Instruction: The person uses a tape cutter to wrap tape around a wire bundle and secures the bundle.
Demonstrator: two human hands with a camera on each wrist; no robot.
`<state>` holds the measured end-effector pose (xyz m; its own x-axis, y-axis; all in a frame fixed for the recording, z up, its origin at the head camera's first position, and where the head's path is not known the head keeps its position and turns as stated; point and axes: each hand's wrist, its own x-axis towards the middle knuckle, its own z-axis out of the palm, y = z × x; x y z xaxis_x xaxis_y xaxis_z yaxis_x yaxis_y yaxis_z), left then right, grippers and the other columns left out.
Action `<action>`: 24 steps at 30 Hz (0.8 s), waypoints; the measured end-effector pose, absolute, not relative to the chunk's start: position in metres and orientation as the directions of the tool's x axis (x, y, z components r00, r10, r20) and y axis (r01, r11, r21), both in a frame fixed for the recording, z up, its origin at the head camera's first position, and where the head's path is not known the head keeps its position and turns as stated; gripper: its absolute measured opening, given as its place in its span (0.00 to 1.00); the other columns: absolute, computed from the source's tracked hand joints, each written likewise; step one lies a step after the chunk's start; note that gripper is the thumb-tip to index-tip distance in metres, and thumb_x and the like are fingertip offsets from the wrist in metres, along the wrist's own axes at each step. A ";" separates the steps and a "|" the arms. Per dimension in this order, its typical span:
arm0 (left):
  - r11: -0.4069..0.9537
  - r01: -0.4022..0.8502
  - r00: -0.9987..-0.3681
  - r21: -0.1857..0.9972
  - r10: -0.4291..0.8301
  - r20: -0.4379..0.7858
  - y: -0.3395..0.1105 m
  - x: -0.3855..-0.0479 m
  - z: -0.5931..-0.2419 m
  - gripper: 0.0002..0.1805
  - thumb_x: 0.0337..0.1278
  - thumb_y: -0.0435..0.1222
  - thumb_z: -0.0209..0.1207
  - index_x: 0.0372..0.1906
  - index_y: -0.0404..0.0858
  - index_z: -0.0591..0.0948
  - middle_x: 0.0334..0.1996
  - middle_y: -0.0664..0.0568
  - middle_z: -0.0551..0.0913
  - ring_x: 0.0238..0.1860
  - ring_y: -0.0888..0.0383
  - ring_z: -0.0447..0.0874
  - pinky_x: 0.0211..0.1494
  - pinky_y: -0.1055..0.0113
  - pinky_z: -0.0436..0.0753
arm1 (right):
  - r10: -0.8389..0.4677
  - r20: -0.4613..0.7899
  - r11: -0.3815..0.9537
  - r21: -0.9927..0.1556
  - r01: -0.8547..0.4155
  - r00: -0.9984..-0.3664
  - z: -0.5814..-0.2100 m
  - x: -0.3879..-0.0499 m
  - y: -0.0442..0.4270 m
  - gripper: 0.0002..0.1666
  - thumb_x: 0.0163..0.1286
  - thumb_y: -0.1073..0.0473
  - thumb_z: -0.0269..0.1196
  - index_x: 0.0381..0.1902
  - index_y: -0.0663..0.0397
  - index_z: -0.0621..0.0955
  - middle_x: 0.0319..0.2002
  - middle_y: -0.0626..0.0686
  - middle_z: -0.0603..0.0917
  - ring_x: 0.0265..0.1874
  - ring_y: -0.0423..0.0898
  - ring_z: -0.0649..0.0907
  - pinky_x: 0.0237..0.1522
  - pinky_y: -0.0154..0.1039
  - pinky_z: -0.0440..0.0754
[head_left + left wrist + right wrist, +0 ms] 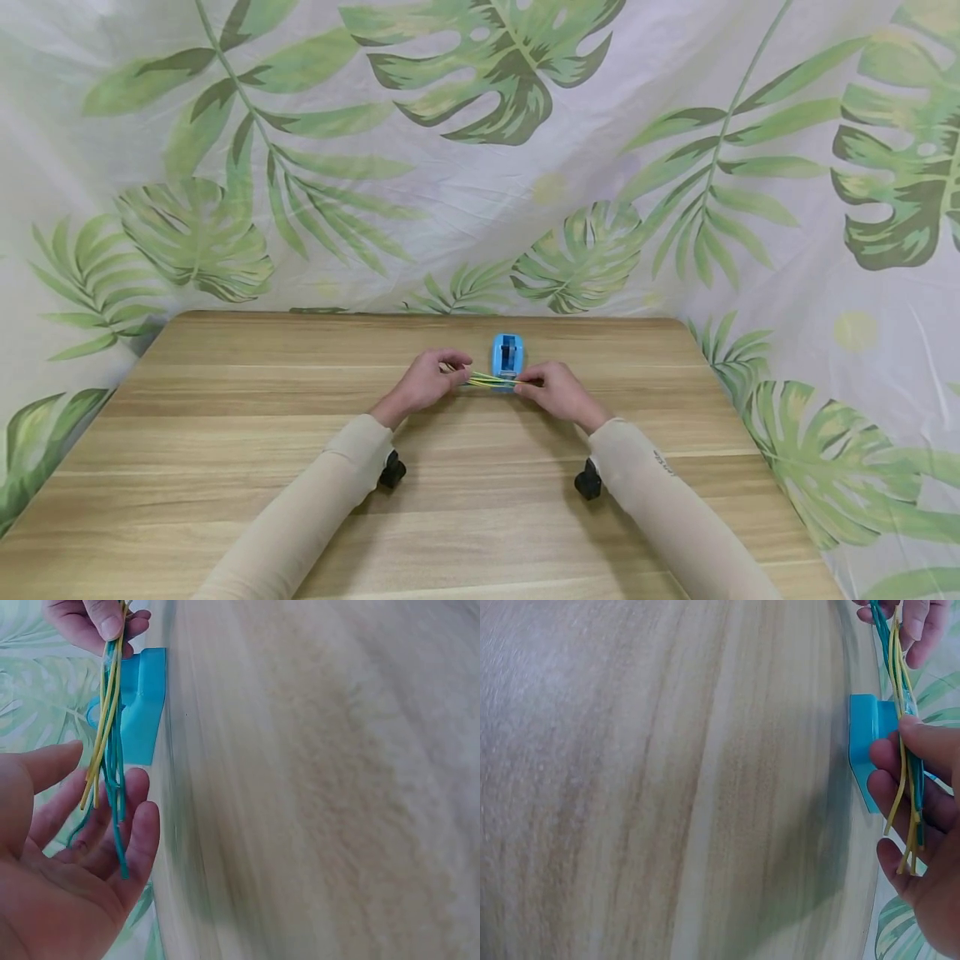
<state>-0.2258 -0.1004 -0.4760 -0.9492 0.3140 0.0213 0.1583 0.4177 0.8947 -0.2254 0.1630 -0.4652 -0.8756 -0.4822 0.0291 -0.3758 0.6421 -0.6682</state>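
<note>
A loose bundle of thin yellow and green wires (487, 381) spans the gap between the two hands, in front of a blue tape dispenser (507, 354). My right hand (558, 390) pinches the bundle between thumb and fingers, and yellow and green ends (911, 832) hang past its fingertips. My left hand (82, 847) is spread under the other ends, its thumb apart from them; the green ends lie in front of its fingers. A shiny, clear-looking patch (110, 656) shows on the bundle close to the right hand's fingers.
The wood-grain table (465, 517) extends under both forearms, with its far edge just behind the dispenser. A leaf-print cloth (465, 208) hangs behind and to the sides. Dark wrist cameras (392, 471) sit below the sleeves.
</note>
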 end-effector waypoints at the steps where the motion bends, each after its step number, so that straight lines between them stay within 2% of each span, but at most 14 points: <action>1: 0.414 0.143 -0.953 0.899 0.304 0.011 -0.100 -0.226 -0.476 0.15 0.69 0.33 0.61 0.55 0.30 0.82 0.44 0.44 0.82 0.38 0.51 0.81 0.40 0.59 0.85 | -0.477 0.031 0.645 -0.666 -0.373 -0.879 -0.465 -0.225 0.163 0.09 0.71 0.61 0.66 0.44 0.58 0.89 0.37 0.49 0.88 0.35 0.41 0.81 0.41 0.40 0.81; 7: 0.426 0.104 -0.963 0.899 0.271 -0.017 -0.096 -0.226 -0.477 0.17 0.72 0.36 0.59 0.57 0.30 0.80 0.47 0.43 0.81 0.37 0.52 0.82 0.40 0.58 0.86 | -0.467 0.046 0.674 -0.628 -0.389 -0.883 -0.468 -0.225 0.160 0.08 0.70 0.61 0.67 0.43 0.58 0.89 0.38 0.49 0.88 0.37 0.41 0.82 0.44 0.41 0.82; 10: 0.438 0.089 -0.964 0.895 0.263 -0.032 -0.095 -0.226 -0.476 0.17 0.73 0.38 0.58 0.56 0.31 0.82 0.45 0.44 0.82 0.35 0.52 0.82 0.38 0.60 0.85 | -0.468 0.052 0.697 -0.592 -0.404 -0.882 -0.469 -0.225 0.158 0.06 0.69 0.62 0.68 0.41 0.57 0.89 0.36 0.49 0.88 0.35 0.42 0.83 0.43 0.42 0.82; 15: 0.459 0.077 -0.967 0.885 0.252 -0.047 -0.096 -0.226 -0.475 0.14 0.73 0.40 0.58 0.43 0.34 0.88 0.38 0.47 0.86 0.29 0.49 0.84 0.31 0.66 0.80 | -0.467 0.076 0.736 -0.519 -0.435 -0.881 -0.471 -0.224 0.157 0.06 0.69 0.61 0.69 0.41 0.53 0.89 0.37 0.49 0.88 0.36 0.42 0.83 0.43 0.42 0.82; 17: 0.461 0.077 -0.967 0.884 0.252 -0.047 -0.096 -0.227 -0.475 0.14 0.73 0.40 0.59 0.40 0.34 0.89 0.39 0.47 0.87 0.28 0.48 0.84 0.29 0.67 0.79 | -0.472 0.097 0.743 -0.492 -0.455 -0.876 -0.472 -0.223 0.157 0.06 0.68 0.60 0.69 0.41 0.53 0.90 0.37 0.49 0.89 0.36 0.42 0.84 0.43 0.42 0.83; 22: 0.458 0.040 -0.969 0.888 0.236 -0.078 -0.094 -0.228 -0.475 0.12 0.69 0.40 0.62 0.45 0.35 0.89 0.37 0.47 0.87 0.28 0.51 0.84 0.26 0.66 0.79 | -0.490 0.142 0.744 -0.445 -0.498 -0.860 -0.473 -0.222 0.156 0.05 0.67 0.61 0.70 0.40 0.54 0.90 0.36 0.51 0.89 0.34 0.42 0.85 0.40 0.42 0.83; 24: 0.460 0.022 -0.970 0.888 0.225 -0.093 -0.093 -0.229 -0.476 0.11 0.67 0.40 0.64 0.43 0.36 0.90 0.33 0.49 0.86 0.28 0.52 0.83 0.25 0.66 0.79 | -0.496 0.150 0.747 -0.427 -0.508 -0.855 -0.473 -0.222 0.156 0.05 0.67 0.61 0.70 0.39 0.54 0.90 0.35 0.50 0.89 0.32 0.41 0.84 0.38 0.41 0.83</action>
<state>-0.2290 -0.0934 -0.4759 -0.9699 0.2251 -0.0926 0.0219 0.4596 0.8878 -0.2220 0.1561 -0.4734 -0.8552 -0.4961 0.1499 -0.5085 0.7475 -0.4275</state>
